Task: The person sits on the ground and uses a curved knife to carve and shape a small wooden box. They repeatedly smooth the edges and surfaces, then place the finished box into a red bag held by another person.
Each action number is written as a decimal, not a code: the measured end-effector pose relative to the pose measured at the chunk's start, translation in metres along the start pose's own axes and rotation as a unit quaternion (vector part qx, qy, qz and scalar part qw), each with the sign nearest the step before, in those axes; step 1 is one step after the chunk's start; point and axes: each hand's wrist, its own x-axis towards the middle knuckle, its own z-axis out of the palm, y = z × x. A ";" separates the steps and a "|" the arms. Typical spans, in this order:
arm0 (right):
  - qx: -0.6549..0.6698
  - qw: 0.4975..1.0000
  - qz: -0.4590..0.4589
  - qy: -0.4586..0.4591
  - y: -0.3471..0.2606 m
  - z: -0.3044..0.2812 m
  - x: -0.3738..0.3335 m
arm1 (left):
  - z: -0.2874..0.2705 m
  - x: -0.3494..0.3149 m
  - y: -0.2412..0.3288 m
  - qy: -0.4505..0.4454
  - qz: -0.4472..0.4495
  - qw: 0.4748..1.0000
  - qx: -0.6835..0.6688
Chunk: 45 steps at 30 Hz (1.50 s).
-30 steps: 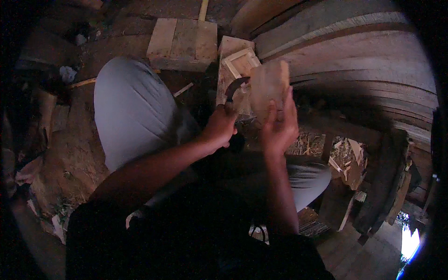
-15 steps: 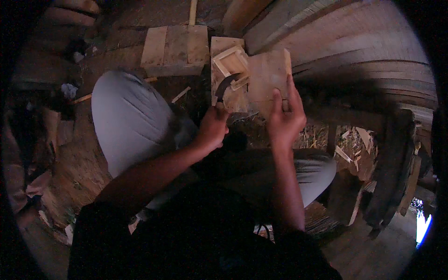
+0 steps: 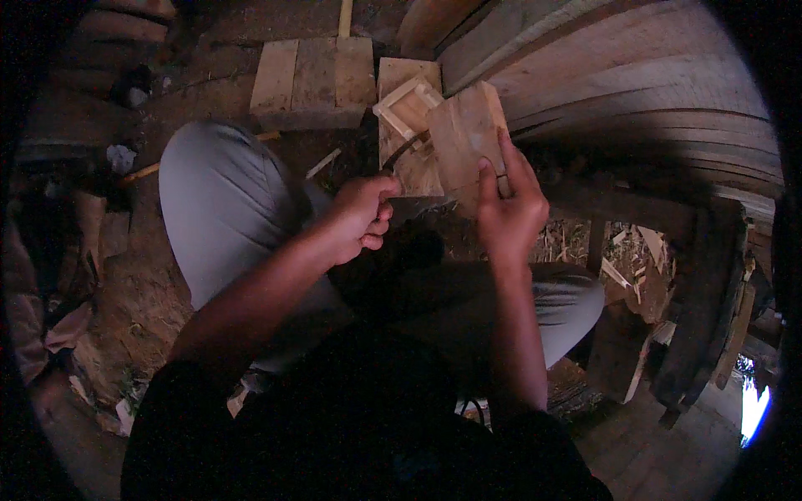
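Plenty packed in around the work: over on the right, a wall of planks [image 3: 618,92], rising close past the wooden block [image 3: 459,142]; beyond the grey-trousered left knee [image 3: 225,209], a wooden box [image 3: 313,79] with a planked top; next to that, a pale board [image 3: 418,179] bearing a small wooden frame [image 3: 404,125]. And in the way, the block, covering part of the frame's lower right and the board's right side! Just below the box, a thin stick [image 3: 323,164] on dark ground; far left, a crumpled pale scrap [image 3: 121,157]; out past the right wrist, wood chips [image 3: 616,275] scattered beside dark timbers [image 3: 702,284].

On to the hands! Left hand [image 3: 361,219]: clenched around the lower end of a curved knife [image 3: 405,153], handle hidden in the fist, forearm slanting up from lower left across the thigh. Blade arching over the board to the block's left edge; touching it or passing behind, cannot tell. Right hand [image 3: 511,209]: grasping the block low on its right, thumb up against the broad face, fingers stretched along the side, forearm rising almost straight from below. Block held aslant, top edge sloping up to the right.
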 end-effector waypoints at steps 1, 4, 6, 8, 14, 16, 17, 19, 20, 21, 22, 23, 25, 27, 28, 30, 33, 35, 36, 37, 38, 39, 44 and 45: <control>0.008 1.000 -0.005 0.000 0.000 0.001 -0.001 | -0.003 0.001 0.000 -0.003 -0.004 1.000 -0.001; 0.022 1.000 -0.015 -0.002 0.001 0.003 -0.002 | -0.003 0.001 -0.002 -0.008 0.002 1.000 -0.003; 0.019 1.000 -0.015 -0.008 -0.002 0.003 -0.002 | 0.000 0.001 -0.004 0.002 0.010 1.000 -0.007; 0.027 0.999 -0.026 0.000 0.001 0.005 -0.004 | 0.004 0.000 -0.007 0.024 0.015 0.999 -0.015; 0.017 1.000 -0.017 -0.002 0.002 0.002 -0.003 | 0.005 0.002 -0.005 0.021 0.004 1.000 -0.015; 0.021 1.000 -0.019 -0.002 0.002 0.001 -0.003 | 0.003 0.002 -0.003 0.011 0.014 1.000 -0.019; 0.019 1.000 -0.021 -0.003 0.002 0.001 -0.002 | 0.001 0.002 -0.002 0.006 0.019 1.000 -0.020; 0.018 0.999 -0.031 0.003 -0.001 -0.002 -0.002 | -0.007 0.006 0.001 -0.009 -0.008 1.000 -0.023; 0.019 0.999 -0.039 0.011 -0.004 -0.005 -0.002 | -0.010 0.007 0.002 -0.017 -0.021 0.999 -0.025; 0.019 0.999 -0.047 0.017 -0.006 -0.008 -0.002 | -0.009 0.008 0.003 -0.014 -0.022 0.999 -0.030; 0.020 0.996 -0.066 0.059 -0.009 -0.010 -0.002 | -0.008 0.007 0.004 -0.011 -0.022 0.999 -0.035; 0.020 0.991 -0.085 0.101 -0.013 -0.012 -0.001 | -0.007 0.006 0.005 -0.008 -0.023 0.999 -0.041; 0.006 0.983 -0.097 0.155 -0.019 -0.012 -0.006 | -0.006 0.003 0.007 -0.005 -0.014 0.999 -0.033; -0.023 0.980 -0.083 0.181 -0.028 -0.007 -0.014 | -0.007 0.002 0.010 -0.007 -0.014 1.000 -0.015; -0.013 0.987 -0.073 0.142 -0.027 -0.001 -0.020 | -0.008 0.003 0.012 -0.012 -0.019 1.000 -0.002; 0.010 0.997 -0.052 0.064 -0.023 0.013 -0.031 | -0.010 0.003 0.015 -0.014 -0.026 1.000 0.006; -0.027 0.991 -0.084 0.101 -0.024 0.011 -0.024 | -0.012 0.004 0.016 -0.015 -0.031 0.999 -0.006; -0.051 0.987 -0.075 0.137 -0.026 0.008 -0.024 | -0.012 0.007 0.013 -0.027 -0.026 0.999 -0.007; -0.050 0.987 -0.037 0.146 -0.029 0.006 -0.031 | -0.015 0.008 0.012 -0.035 -0.023 0.999 -0.001; -0.049 0.987 0.001 0.155 -0.032 0.007 -0.037 | -0.018 0.010 0.013 -0.044 -0.020 0.999 0.006; -0.047 0.996 0.018 0.077 -0.034 0.014 -0.041 | -0.021 0.011 0.012 -0.052 -0.018 0.998 0.013; -0.049 0.998 0.036 0.004 -0.032 0.023 -0.042 | -0.019 0.009 0.013 -0.043 -0.016 0.999 0.012; -0.035 0.990 -0.034 0.136 -0.028 0.014 -0.038 | -0.011 0.007 -0.003 -0.017 -0.021 0.999 -0.018; -0.072 0.979 -0.038 0.188 -0.031 0.014 -0.035 | -0.009 0.008 -0.002 -0.017 -0.010 1.000 -0.007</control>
